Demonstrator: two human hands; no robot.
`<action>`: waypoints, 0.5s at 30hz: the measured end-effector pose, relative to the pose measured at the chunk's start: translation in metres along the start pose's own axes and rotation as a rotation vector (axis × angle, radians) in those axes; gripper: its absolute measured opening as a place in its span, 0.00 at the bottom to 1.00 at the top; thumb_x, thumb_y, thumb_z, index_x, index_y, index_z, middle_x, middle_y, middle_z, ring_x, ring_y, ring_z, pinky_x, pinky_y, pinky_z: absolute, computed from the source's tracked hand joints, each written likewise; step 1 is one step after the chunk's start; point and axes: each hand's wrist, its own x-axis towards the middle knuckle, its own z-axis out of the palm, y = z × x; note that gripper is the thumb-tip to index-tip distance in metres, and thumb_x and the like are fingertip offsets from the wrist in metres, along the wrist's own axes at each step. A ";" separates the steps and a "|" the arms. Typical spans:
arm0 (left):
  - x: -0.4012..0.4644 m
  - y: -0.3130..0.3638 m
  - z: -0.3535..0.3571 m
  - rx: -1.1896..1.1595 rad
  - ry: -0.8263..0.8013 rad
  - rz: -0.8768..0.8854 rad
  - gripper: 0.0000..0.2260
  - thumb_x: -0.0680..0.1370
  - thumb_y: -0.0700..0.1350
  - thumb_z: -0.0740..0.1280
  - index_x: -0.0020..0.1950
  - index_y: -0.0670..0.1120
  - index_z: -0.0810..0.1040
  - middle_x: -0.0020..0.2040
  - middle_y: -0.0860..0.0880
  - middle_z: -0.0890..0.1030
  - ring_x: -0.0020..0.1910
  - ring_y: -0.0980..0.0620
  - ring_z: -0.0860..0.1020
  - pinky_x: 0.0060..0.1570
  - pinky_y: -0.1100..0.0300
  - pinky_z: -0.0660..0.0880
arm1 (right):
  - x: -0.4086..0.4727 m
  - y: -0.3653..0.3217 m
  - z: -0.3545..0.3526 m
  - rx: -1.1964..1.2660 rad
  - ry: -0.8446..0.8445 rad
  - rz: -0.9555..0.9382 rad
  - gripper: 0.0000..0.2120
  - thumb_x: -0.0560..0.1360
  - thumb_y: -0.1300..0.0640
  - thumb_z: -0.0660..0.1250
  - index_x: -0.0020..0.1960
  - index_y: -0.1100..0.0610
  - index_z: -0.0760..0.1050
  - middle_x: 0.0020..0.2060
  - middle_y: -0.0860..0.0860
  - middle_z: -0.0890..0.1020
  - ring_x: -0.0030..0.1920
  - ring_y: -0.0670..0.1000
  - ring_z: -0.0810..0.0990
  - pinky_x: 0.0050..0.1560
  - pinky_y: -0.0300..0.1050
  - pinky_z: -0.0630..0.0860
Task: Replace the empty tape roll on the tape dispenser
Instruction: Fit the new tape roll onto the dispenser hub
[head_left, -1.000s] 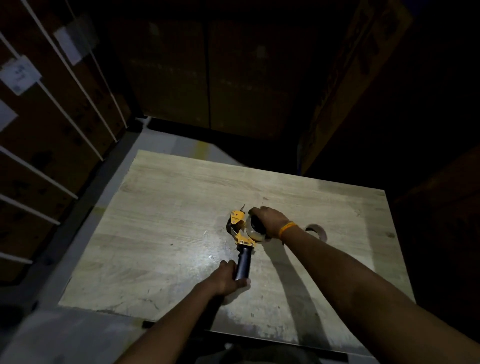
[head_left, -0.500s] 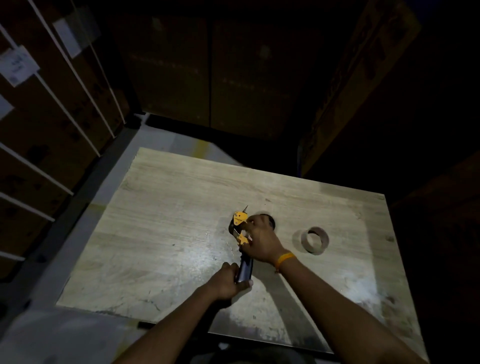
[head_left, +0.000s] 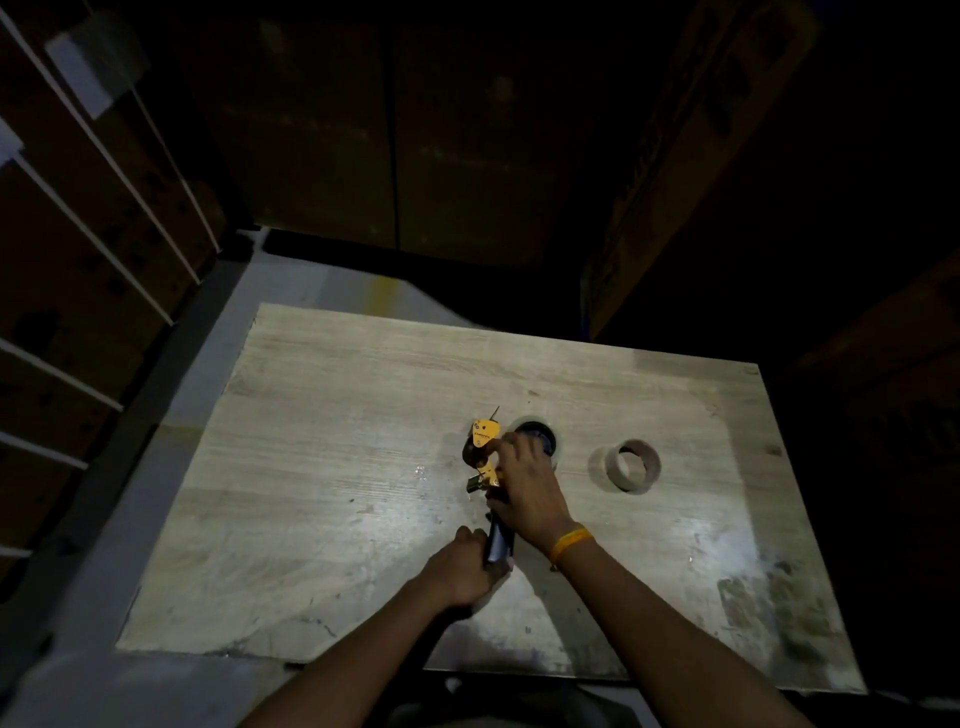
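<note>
A yellow and black tape dispenser (head_left: 484, 440) lies on the wooden table (head_left: 332, 467) near its middle. A clear tape roll (head_left: 540, 435) sits on the dispenser's hub, partly hidden by my right hand. My left hand (head_left: 462, 564) is closed around the dispenser's dark handle (head_left: 500, 541). My right hand (head_left: 527, 480), with an orange band at the wrist, rests over the dispenser's body, fingertips at the yellow front plate beside the roll. An empty brown cardboard core (head_left: 632, 466) stands alone to the right of the dispenser.
Strapped cardboard boxes (head_left: 78, 249) rise on the left beyond a grey floor strip. Dark cartons (head_left: 415, 130) stand behind the table and to the right. The table's near edge is close to my body.
My right hand has come off the top of the roll and moved back toward me over the dispenser's front plate, which uncovers the roll and the brown core. The left hand stays on the handle.
</note>
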 end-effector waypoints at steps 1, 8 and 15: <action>-0.002 -0.003 -0.004 -0.002 0.011 -0.007 0.24 0.77 0.67 0.60 0.60 0.48 0.74 0.56 0.45 0.75 0.52 0.46 0.77 0.52 0.52 0.75 | -0.005 0.002 0.001 0.046 0.011 0.078 0.31 0.64 0.51 0.77 0.63 0.55 0.71 0.59 0.55 0.73 0.58 0.57 0.69 0.56 0.52 0.73; 0.005 -0.014 -0.051 -0.048 0.496 0.057 0.07 0.78 0.52 0.62 0.44 0.51 0.74 0.41 0.53 0.80 0.41 0.51 0.78 0.40 0.54 0.76 | -0.048 0.006 0.032 0.307 -0.083 0.529 0.31 0.64 0.34 0.75 0.50 0.56 0.66 0.48 0.53 0.68 0.49 0.53 0.67 0.43 0.44 0.65; 0.039 0.018 -0.094 0.109 0.562 0.102 0.09 0.76 0.52 0.66 0.47 0.50 0.84 0.43 0.48 0.86 0.43 0.45 0.84 0.36 0.56 0.77 | -0.053 -0.011 0.044 0.532 -0.291 0.656 0.32 0.67 0.42 0.81 0.56 0.62 0.73 0.46 0.52 0.78 0.45 0.51 0.78 0.32 0.34 0.67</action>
